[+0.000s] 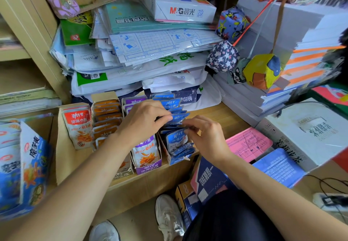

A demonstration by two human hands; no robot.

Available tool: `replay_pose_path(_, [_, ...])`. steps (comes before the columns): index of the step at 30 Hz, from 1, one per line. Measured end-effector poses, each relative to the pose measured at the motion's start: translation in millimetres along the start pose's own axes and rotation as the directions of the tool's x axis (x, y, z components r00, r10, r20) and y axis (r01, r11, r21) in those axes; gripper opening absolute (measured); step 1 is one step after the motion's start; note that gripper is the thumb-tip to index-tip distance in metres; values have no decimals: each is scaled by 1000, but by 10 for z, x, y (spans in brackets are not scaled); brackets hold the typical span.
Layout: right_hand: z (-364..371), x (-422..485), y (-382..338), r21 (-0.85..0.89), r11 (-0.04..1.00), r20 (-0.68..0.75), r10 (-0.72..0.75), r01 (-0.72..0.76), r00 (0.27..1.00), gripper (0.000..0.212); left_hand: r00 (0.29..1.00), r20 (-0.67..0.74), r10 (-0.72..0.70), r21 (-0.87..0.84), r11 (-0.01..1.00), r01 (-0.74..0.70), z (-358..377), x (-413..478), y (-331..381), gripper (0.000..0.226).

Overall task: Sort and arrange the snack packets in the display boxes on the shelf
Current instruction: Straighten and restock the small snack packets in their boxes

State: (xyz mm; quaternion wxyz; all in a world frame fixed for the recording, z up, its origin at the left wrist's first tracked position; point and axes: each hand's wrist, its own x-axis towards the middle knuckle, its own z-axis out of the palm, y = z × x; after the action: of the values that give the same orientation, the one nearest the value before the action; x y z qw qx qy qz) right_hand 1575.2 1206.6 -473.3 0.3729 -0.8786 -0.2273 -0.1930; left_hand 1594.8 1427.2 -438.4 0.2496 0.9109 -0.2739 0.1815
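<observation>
Four rows of snack packets stand in display boxes on a wooden shelf (222,117). Red packets (78,125) stand at the left, then orange packets (107,115), purple packets (146,153) and blue packets (175,141) in the rightmost box (178,160). My left hand (145,121) reaches over the purple row and pinches the top of a blue packet (178,118) in the middle of the blue row. Just in front of it, my right hand (206,136) pinches the top edge of another blue packet. The hands hide part of the purple and blue rows.
Stacks of paper packs and plastic sleeves (143,48) rise behind the boxes. Fabric balls (262,71) hang at the right over white paper stacks. A pink pad (248,144), a blue pad (278,167) and a white carton (308,133) lie right. A blue snack box (32,167) stands left.
</observation>
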Motion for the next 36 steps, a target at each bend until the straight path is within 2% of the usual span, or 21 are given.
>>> replay_pose_path(2, [9,19,8,-8,1000,3,9,-9,1000,23,998,11,-66,9,998,65,-40,5,2,19])
replay_pose_path(4, [12,29,17,-10,1000,8,7,-7,1000,24,991,44,-126,-1,992,126,-88,11,35,37])
replay_pose_path(6, [9,24,16,-10,1000,12,4,-4,1000,24,977,77,-200,-94,974,207,-144,13,58,51])
replay_pose_path(8, [6,12,11,-7,1000,11,9,-9,1000,26,966,92,-243,-130,958,254,-169,1,27,33])
replay_pose_path(10, [2,-1,3,-12,1000,10,20,-20,1000,34,971,84,-223,-139,962,233,-185,-32,8,12])
replay_pose_path(14, [14,15,27,-15,999,83,39,-37,996,73,977,86,-195,-136,969,205,-127,-64,-39,31])
replay_pose_path(17, [35,48,37,-81,997,149,24,-12,989,66,988,1,-157,-82,984,156,-77,-34,-47,26])
replay_pose_path(24, [16,270,-3,-38,999,94,-10,13,996,37,967,-103,-232,-173,962,212,-37,-15,-105,19])
replay_pose_path(26, [19,284,6,-30,999,113,-9,12,994,37,980,-76,-183,-142,975,171,-67,-33,-44,20])
replay_pose_path(30, [-14,223,10,21,999,95,35,-37,995,42,990,111,-82,-83,992,91,-51,-140,120,34])
replay_pose_path(33, [-168,78,-27,146,979,101,126,-140,987,48,992,110,-69,-60,995,76,-6,-190,184,34])
replay_pose_path(36, [-370,-120,36,211,969,250,70,-125,966,54,989,108,-97,-93,990,107,-1,-212,189,34])
